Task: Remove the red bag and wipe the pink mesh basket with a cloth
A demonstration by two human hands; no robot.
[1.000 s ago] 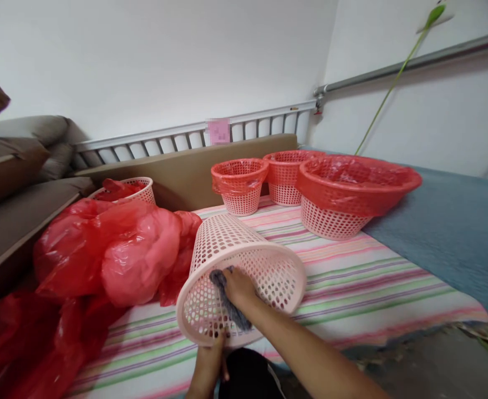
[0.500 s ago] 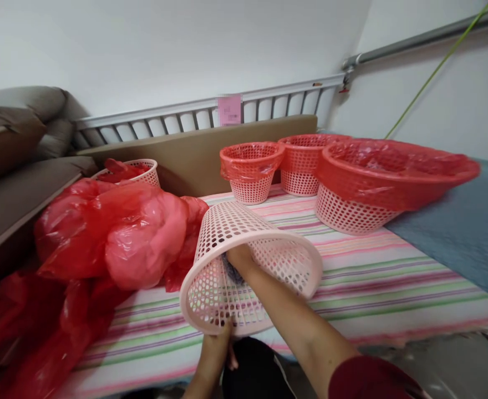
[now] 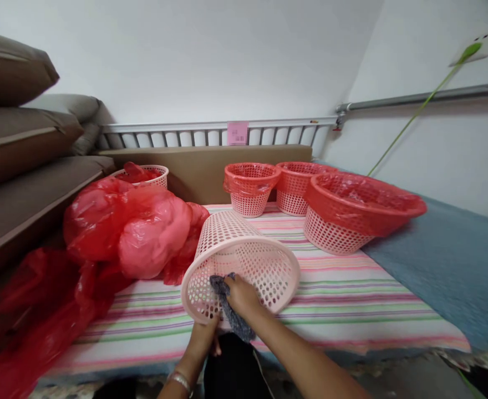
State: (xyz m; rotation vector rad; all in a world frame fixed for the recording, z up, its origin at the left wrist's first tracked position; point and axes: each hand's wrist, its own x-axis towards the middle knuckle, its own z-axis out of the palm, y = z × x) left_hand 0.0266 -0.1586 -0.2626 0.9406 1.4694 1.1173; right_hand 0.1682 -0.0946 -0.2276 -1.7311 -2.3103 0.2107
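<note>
A pale pink perforated plastic basket lies tipped on its side on the striped cloth, its mouth facing me. With fingers closed on its lower rim, my left hand steadies it; the thumb shows on the inner side. My right hand is at the basket's mouth, gripping a dark grey cloth. One end of that cloth hangs down over the rim, and the other bunches beyond my fingers inside the basket.
Several pink baskets with red bag liners stand behind, one at the right. Crumpled red plastic bags pile up at the left, before another basket. Grey-brown cushions are stacked far left. A radiator lines the wall.
My right hand has drawn back from deep inside the basket to its mouth, bringing the grey cloth into clearer view. My left hand stays on the rim. The head view has shifted.
</note>
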